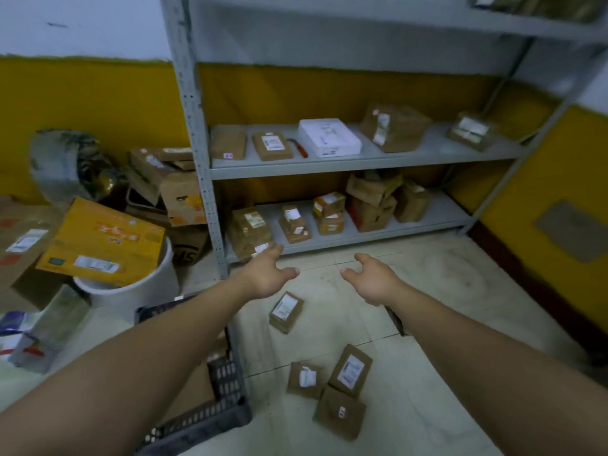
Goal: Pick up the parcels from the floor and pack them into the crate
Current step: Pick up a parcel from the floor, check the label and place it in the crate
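At seven o'clock the left forearm (141, 366) covers most of the crate (228, 381), and labels on the floor parcels (350, 373) are too blurred to read.

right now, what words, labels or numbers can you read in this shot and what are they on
No text can be read; the frame is blurred.
White labels on the floor parcels: too small and blurred.
Red print on the yellow box: blurred.
Large dark letters on the brown carton behind the white bucket: partly hidden, unreadable.
Labels on the shelf parcels: blurred.
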A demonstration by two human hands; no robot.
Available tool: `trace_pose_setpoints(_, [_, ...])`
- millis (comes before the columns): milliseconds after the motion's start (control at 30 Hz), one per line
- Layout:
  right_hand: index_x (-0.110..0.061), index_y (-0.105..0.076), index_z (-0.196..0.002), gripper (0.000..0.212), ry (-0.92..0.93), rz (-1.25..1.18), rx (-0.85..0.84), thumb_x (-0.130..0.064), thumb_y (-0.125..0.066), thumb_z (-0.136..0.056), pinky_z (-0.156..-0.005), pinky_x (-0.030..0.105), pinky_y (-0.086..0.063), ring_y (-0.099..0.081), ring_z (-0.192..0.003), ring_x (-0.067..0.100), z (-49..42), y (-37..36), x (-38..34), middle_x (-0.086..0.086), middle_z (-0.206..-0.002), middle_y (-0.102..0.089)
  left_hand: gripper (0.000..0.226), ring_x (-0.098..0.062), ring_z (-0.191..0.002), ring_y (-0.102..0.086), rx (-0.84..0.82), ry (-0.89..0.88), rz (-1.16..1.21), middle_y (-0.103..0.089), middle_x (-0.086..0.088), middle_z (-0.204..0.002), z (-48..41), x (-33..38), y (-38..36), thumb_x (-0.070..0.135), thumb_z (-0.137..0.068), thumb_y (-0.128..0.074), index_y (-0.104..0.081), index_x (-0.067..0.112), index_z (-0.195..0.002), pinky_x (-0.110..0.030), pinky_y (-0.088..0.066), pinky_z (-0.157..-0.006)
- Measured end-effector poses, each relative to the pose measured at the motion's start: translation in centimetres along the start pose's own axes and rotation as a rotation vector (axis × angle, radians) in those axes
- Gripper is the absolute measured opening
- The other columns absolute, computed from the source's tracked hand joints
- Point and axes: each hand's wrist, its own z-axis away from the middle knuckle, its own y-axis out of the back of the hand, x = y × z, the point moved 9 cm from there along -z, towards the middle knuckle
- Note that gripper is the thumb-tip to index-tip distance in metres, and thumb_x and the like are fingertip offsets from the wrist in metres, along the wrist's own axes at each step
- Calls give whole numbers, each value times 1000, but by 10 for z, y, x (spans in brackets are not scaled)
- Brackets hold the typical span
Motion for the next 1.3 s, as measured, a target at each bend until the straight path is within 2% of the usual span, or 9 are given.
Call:
trace_pose_setpoints(100, [-13,-25,-152,69,-42,-14,54,-47,-47,-96,-112,36,-32,-37,-138,28,12,51,63,11,-154,-34,74,-22,-145,-18,-32,-66,-25,-13,-1,-159,-12,68,-41,45,-93,-51,-15,18,-152,-30,-18,-115])
trace_pose_setpoints(267, [-10,-24,-152,67,-100,-23,94,-42,-47,-98,-107,29,-31,-35,-139,27,11,118,176,12,-155,-32,76,-21,-145,-18,-85,-82,-29,-14,-2,-159,-45,158,-132,47,-91,-52,-16,18,-152,-31,-18,-116])
trace_pose_setpoints(433, [-7,-30,-148,61,-140,-11,64,-40,-47,-98,-105,29,-33,-38,-136,28,-11,154,262,13,-150,-37,75,-20,-146,-16,-156,-71,-23,-12,-3,-159,-75,212,-208,42,-92,-53,-15,15,-151,-28,-16,-115])
trace_pose_setpoints(567, [-8,-25,-150,65,-186,-23,21,-41,-46,-98,-108,31,-31,-35,-138,28,-44,162,301,14,-153,-33,74,-19,-146,-15,-210,-42,-28,-11,-4,-159,-105,221,-237,39,-94,-52,-14,14,-151,-26,-14,-115])
trace_pose_setpoints(667, [-8,-20,-152,69,-221,-68,-5,-42,-46,-98,-113,34,-27,-31,-141,27,-71,157,320,12,-156,-28,68,-18,-143,-22,-248,-33,-7,-18,-4,-157,-134,221,-249,35,-96,-50,-16,13,-150,-15,-21,-101])
trace_pose_setpoints(800, [-9,-17,-153,71,-264,-81,-29,-45,-45,-98,-113,29,-22,-25,-144,24,-106,156,342,10,-158,-22,64,-19,-141,-26,-279,-17,15,-23,-4,-156,-186,224,-260,31,-96,-50,-19,14,-149,-16,-26,-97])
trace_pose_setpoints(867, [-8,-18,-153,71,-272,-63,-28,-45,-44,-98,-113,28,-21,-25,-144,24,-125,164,356,10,-159,-22,63,-19,-140,-27,-272,-3,38,-24,-4,-155,-210,227,-267,31,-96,-51,-21,14,-149,-18,-25,-101])
trace_pose_setpoints(967, [-9,-18,-153,71,-301,-74,-38,-46,-45,-98,-114,30,-22,-25,-144,25,-155,177,381,10,-159,-22,72,-19,-144,-20,-297,59,42,-14,-3,-159,-244,227,-286,38,-94,-51,-15,14,-151,-23,-18,-112])
trace_pose_setpoints(1300, [-11,-18,-153,69,-267,-30,-214,-46,-42,-98,-114,32,-23,-25,-144,26,-303,184,491,10,-159,-21,74,-19,-145,-17,-290,244,84,-13,-3,-159,-360,239,-383,38,-94,-53,-14,13,-151,-24,-15,-114])
